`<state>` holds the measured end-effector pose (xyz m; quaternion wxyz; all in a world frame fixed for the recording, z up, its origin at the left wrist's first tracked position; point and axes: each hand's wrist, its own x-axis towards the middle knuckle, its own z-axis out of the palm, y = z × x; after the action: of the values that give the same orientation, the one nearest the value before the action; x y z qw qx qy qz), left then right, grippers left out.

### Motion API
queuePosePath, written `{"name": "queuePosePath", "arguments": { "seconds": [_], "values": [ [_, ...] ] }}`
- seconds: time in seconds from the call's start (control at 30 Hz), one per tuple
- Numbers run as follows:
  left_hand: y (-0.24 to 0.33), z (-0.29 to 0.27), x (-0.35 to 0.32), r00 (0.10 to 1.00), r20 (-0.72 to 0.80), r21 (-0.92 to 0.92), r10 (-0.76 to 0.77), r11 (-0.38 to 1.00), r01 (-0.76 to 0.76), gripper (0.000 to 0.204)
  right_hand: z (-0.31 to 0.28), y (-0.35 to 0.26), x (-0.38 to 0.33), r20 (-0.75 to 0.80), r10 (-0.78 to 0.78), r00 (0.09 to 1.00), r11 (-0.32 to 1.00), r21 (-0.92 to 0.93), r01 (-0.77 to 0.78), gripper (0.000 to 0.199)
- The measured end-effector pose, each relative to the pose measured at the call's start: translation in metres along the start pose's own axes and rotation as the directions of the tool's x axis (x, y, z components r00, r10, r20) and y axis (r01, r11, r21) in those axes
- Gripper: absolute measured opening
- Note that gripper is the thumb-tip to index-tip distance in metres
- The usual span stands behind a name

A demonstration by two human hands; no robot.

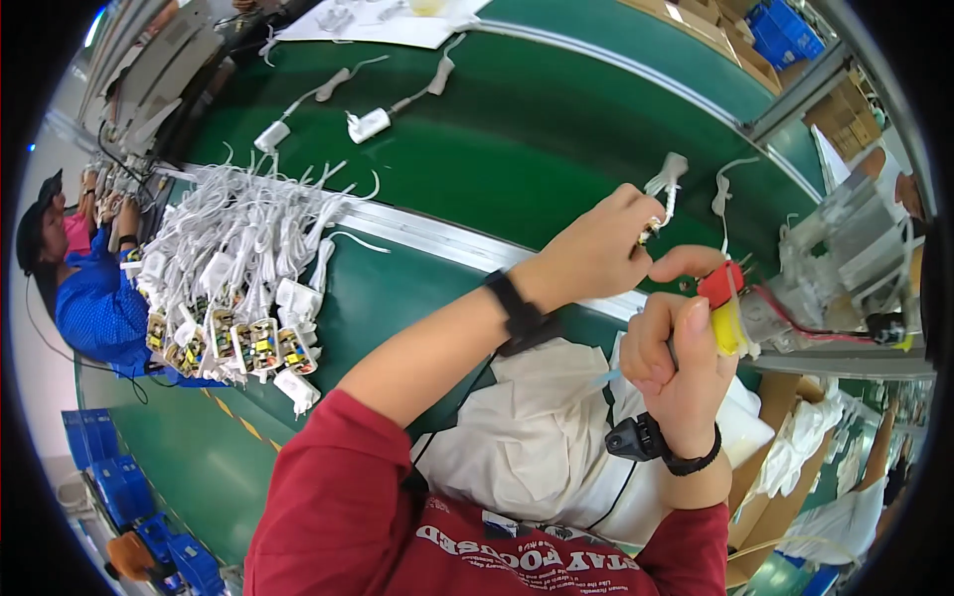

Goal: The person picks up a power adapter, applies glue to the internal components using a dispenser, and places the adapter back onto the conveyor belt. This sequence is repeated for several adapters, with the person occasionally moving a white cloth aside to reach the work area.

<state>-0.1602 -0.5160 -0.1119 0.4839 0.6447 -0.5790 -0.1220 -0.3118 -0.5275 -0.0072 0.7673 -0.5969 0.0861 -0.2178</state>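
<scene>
- The left hand (599, 243) has its grip closed on a small part with a brassy glint (648, 232), partly hidden by the fingers; a short white cord leads from it to a bundled white cable (672, 167) just above.
- The right hand (681, 348), just beside it, has its grip curled around a red block with a yellow lower piece (721, 286), the thumb against it.
- Red and black wires (785, 314) run close by on the right, next to a clear plastic fixture (845, 248).
- Beyond the hands, a looped white cord (719, 199) lies on the green belt (527, 129).
- Farther left on the belt sit two white plastic adapters (369, 125) with cords.
- On the green worktop (373, 298), left of the forearm, is a heap of white cables (263, 223), with open white housings showing circuit boards (260, 344) along its near side.
- White cloth (537, 407) lies below the wrists.
- At far left, a person in blue (94, 308) reaches forward.
</scene>
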Motion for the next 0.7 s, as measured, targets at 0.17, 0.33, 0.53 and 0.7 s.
{"name": "queuePosePath", "arguments": {
  "seconds": [0.17, 0.33, 0.53, 0.7],
  "values": [
    [-0.015, -0.013, 0.008, 0.995, -0.080, 0.322, -0.059, 0.943, 0.082, 0.033, -0.004, -0.002, 0.000, -0.002, 0.039, 0.999, 0.989, 0.146, -0.038, 0.029],
    [-0.066, -0.135, -0.001, 0.929, -0.319, 0.782, -0.189, 0.502, 0.370, 0.032, -0.005, -0.003, 0.000, -0.036, 0.055, 0.998, 0.996, 0.074, -0.052, 0.027],
    [-0.102, -0.208, -0.045, 0.822, -0.328, 0.882, -0.466, 0.161, 0.443, 0.017, -0.002, -0.006, -0.001, -0.026, 0.076, 0.997, 0.997, 0.030, -0.075, 0.028],
    [-0.057, -0.153, -0.030, 0.765, -0.240, 0.342, -0.597, 0.686, 0.642, 0.037, -0.004, -0.007, 0.002, -0.026, 0.027, 0.999, 0.998, -0.049, -0.028, 0.028]
  ]
}}
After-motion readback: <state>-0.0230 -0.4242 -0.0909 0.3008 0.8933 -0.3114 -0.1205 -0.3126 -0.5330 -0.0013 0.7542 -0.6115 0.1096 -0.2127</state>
